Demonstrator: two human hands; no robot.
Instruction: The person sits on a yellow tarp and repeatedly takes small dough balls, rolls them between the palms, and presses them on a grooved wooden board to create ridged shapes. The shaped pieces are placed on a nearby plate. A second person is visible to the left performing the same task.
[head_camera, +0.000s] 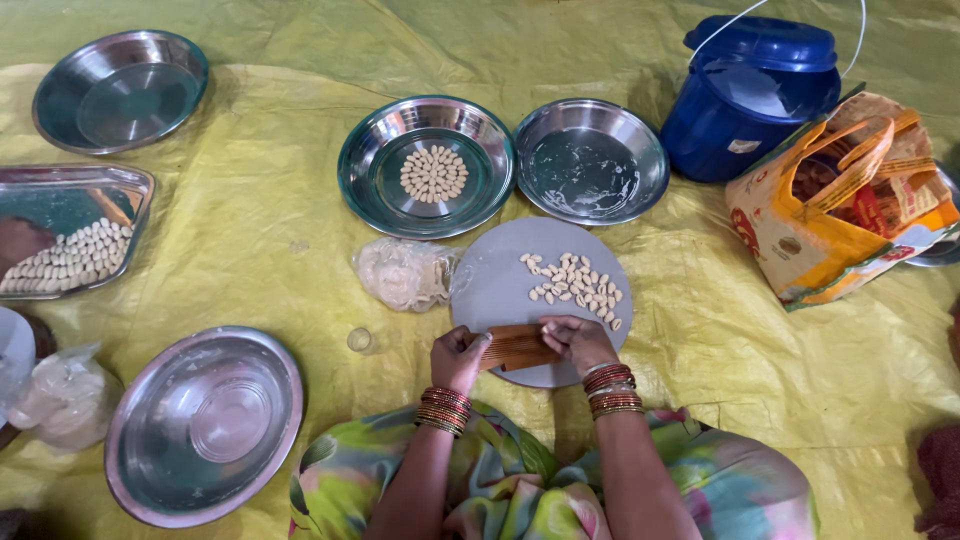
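Steel bowl (204, 424) sits at lower left, well apart from the hands. In the lower middle, the left hand (459, 358) grips the left end of a brown wooden comb (517, 347), and the right hand (577, 340) presses closed on its right end. The comb lies at the near edge of a grey round board (497, 285); small dough pieces (575, 283) lie above. Open yellow sheet (760, 350) spreads at right.

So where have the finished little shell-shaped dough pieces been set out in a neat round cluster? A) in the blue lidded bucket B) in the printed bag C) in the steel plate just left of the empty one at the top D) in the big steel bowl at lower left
C: the small pale dough pieces sit packed in a circle in the middle of the steel plate.
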